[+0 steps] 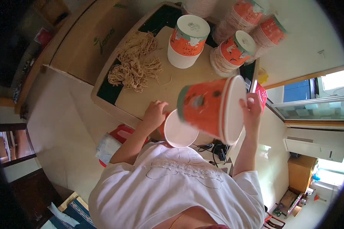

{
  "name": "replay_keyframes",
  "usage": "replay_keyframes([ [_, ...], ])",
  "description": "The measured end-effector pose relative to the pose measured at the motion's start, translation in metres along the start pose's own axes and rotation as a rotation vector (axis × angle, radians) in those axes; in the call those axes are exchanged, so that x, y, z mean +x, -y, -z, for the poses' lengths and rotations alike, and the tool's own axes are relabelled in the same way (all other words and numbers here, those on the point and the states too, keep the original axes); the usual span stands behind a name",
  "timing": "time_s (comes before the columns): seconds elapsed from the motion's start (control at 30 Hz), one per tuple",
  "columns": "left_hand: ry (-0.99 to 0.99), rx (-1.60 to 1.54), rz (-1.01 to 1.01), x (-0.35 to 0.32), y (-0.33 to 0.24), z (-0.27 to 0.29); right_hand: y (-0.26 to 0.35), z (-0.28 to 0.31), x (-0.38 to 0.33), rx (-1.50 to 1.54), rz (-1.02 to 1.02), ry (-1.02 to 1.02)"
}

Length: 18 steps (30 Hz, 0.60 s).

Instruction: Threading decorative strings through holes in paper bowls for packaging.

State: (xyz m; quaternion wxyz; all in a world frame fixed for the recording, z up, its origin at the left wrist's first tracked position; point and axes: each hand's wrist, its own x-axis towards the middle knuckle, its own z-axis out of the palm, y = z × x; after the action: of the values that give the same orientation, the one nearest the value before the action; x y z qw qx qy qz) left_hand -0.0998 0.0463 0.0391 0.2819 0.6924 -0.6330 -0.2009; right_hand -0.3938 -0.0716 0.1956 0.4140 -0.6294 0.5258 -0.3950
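My right hand (pixel 252 112) grips the double white rim of an orange paper bucket (pixel 204 101) with a green base band. This bucket is tilted on its side and slightly blurred; two rims show, so another may be nested with it. Below and left of it, a second paper bucket (pixel 181 131) stands close to my shirt, its white inside facing up. My left hand (pixel 155 114) is closed at that bucket's left rim, fingers bent; part of the grip is hidden. Beyond my hands, an upside-down stack of paper buckets (pixel 187 42) stands on the table.
A heap of tan twisted paper cords (pixel 135 63) lies on the cardboard-covered table (pixel 141 103). More bucket stacks (pixel 235 49) in clear wrap fill the far right. A big cardboard box (pixel 84 42) stands at left. Black cables (pixel 218 150) and a red package (pixel 122 133) are near my body.
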Motion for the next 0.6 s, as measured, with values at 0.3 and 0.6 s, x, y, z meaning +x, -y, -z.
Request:
replay_keyframes([
  [0.3,0.145,-0.11,0.134,-0.015,-0.036,0.017,-0.11,-0.016,0.087,-0.654,0.171,-0.206],
  [0.6,-0.378,0.222,0.197,-0.049,-0.015,0.007,-0.139,-0.074,0.11,-0.772,0.134,-0.037],
])
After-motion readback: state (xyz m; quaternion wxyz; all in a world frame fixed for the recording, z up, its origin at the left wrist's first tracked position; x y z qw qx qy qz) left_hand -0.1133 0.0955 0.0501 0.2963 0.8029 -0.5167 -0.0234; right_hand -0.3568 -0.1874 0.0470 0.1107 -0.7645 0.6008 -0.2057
